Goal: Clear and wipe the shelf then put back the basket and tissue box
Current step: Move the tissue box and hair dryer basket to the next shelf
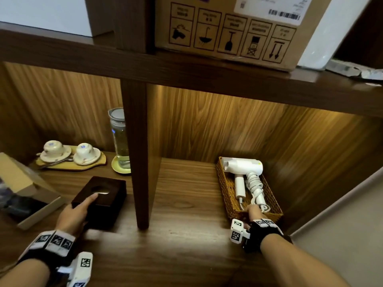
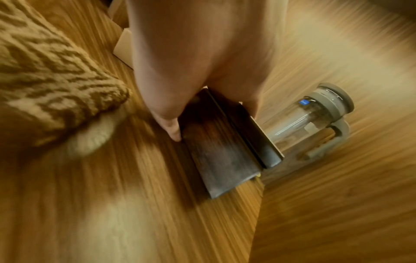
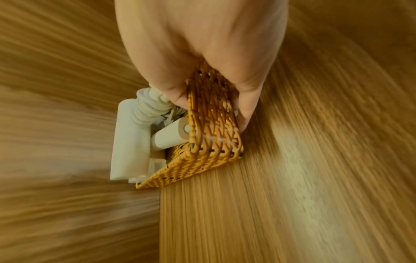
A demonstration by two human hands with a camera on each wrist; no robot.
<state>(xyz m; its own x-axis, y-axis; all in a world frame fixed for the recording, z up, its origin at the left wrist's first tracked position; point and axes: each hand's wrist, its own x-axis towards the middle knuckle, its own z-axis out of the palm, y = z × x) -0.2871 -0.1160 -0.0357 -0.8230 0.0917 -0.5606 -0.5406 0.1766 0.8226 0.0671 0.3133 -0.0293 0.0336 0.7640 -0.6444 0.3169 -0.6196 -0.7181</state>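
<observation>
Tissue box [image 1: 99, 200]: left bay of shelf [image 1: 186, 195], near edge; left hand [image 1: 75, 214] grips its near end.
Basket [image 1: 227, 189]: right bay; right hand [image 1: 253, 211] fingers [image 3: 246, 110] pinch near rim.
Step, judged: clearing or putting back, cannot tell.
Next: move both level.

Dark brown tissue box [image 1: 99, 195], golden woven basket [image 1: 226, 189], white hairdryer [image 1: 244, 168].

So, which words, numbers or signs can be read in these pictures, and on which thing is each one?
Cardboard box: five handling pictograms; captions above them blurred, unreadable.
White label on that box: a barcode and small print, unreadable.
Wrist bands: black-and-white square codes, no words.
Glass jug: small blue mark, unreadable.
No text can be quoted.
</observation>
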